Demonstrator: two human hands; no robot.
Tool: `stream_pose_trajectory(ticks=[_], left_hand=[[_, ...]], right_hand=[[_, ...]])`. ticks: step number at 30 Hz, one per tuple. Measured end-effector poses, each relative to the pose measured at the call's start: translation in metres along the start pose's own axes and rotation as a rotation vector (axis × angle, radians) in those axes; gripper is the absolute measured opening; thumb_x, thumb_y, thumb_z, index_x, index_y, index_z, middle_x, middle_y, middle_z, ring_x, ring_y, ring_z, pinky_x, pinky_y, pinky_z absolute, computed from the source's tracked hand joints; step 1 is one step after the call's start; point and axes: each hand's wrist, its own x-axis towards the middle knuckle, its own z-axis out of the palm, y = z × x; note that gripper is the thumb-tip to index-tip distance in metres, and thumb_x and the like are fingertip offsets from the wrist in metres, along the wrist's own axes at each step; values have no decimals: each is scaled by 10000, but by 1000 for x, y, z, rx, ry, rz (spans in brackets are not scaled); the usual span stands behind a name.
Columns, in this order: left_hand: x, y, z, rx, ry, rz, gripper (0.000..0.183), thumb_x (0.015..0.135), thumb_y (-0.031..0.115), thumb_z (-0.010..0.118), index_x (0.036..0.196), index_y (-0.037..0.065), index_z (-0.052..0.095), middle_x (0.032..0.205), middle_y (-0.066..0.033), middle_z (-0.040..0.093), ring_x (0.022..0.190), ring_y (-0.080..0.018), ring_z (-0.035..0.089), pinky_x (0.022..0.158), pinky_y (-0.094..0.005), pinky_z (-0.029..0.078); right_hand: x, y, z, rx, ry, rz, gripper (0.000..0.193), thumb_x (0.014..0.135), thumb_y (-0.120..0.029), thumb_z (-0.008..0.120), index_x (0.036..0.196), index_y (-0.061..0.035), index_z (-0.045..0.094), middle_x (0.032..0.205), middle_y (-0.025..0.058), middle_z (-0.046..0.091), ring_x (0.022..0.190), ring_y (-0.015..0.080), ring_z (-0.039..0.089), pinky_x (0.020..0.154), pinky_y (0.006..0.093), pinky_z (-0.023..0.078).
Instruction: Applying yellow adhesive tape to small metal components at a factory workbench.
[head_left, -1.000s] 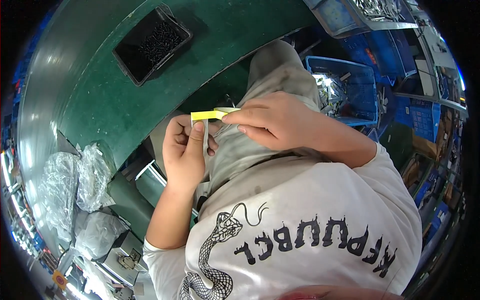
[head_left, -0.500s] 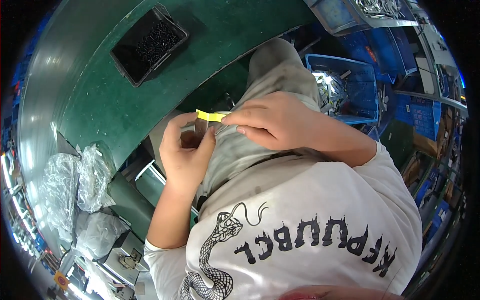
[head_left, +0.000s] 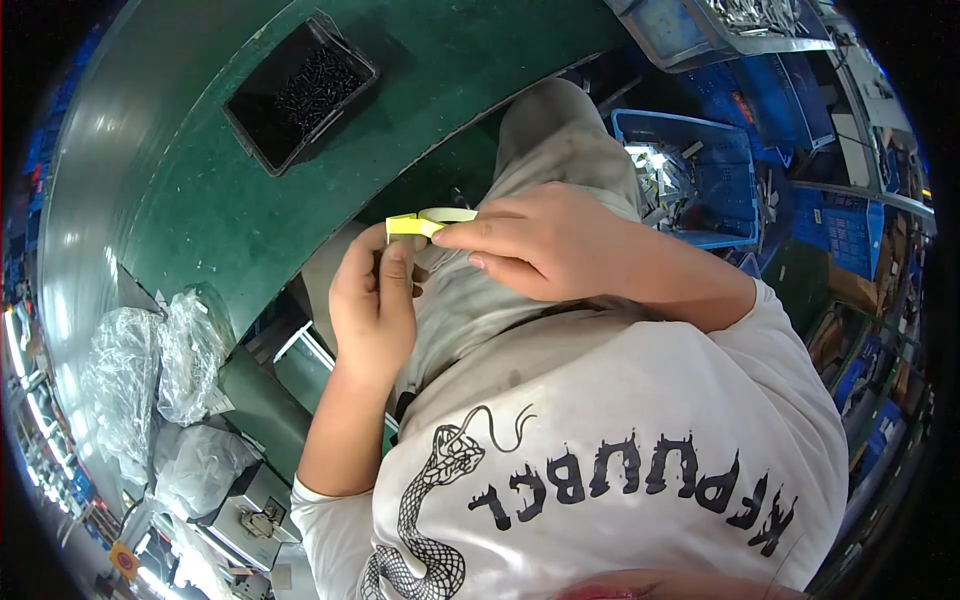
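Note:
A strip of bright yellow tape (head_left: 404,226) stretches between my two hands above my lap. My left hand (head_left: 368,305) is closed, pinching between thumb and fingers a small flat metal piece, now mostly hidden behind them and the tape. The tape's left end lies against the top of that piece. From the right, my right hand (head_left: 555,240) grips the tape between thumb and forefinger, the forefinger's tip pressing near its bend. A paler length of the tape curves back above the forefinger.
On the green table (head_left: 200,215) stands a black bin (head_left: 262,125) of small dark parts. Clear plastic bags (head_left: 185,360) lie at the left. Right of my leg sits a blue crate (head_left: 725,185) of metal pieces; another bin (head_left: 675,35) holds more at the upper right.
My left hand has turned and its fingers have closed up, covering most of the metal piece. The tape's left end now faces me flat, and a pale curved length shows by the right hand.

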Motion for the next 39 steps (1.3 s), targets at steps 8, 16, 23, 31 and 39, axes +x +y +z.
stream_pose_trajectory(ticks=[8, 16, 23, 31, 39], left_hand=[[2, 0, -9, -549, -108, -237, 235, 1063, 176, 451, 1169, -10, 547, 967, -99, 684, 684, -114, 609, 589, -241, 504], [3, 5, -13, -582, -138, -273, 106, 1026, 95, 519, 1092, 13, 527, 954, -109, 684, 689, -119, 614, 596, -251, 509], [10, -6, -6, -789, -195, -286, 52, 999, 1, 462, 1047, 22, 458, 937, -106, 622, 859, -163, 610, 791, -298, 488], [22, 21, 0, -601, -180, -364, 82, 998, 55, 554, 932, 28, 513, 736, -35, 598, 598, -109, 568, 554, -249, 467], [96, 61, -13, -358, -15, -254, 132, 971, 117, 616, 886, 19, 592, 710, -71, 652, 581, -132, 617, 536, -261, 494]], right_hand=[[0, -1, -3, 15, 1, 38, 357, 848, -93, 684, 1203, -120, 663, 730, 65, 604, 587, 262, 595, 511, 379, 452], [1, 0, -4, 10, 20, -3, 353, 846, -101, 681, 1198, -121, 667, 747, 63, 609, 594, 259, 596, 517, 375, 458], [3, 14, -2, -27, 14, -56, 344, 844, -129, 683, 1188, -119, 674, 781, 59, 617, 614, 257, 602, 530, 379, 463], [15, 25, -22, -97, -84, -188, 405, 809, -134, 687, 1212, -173, 681, 743, 32, 566, 585, 250, 575, 517, 374, 458], [79, 29, -78, -476, -119, -229, 347, 847, -170, 631, 1185, -221, 694, 717, 81, 561, 576, 290, 613, 517, 402, 486]])
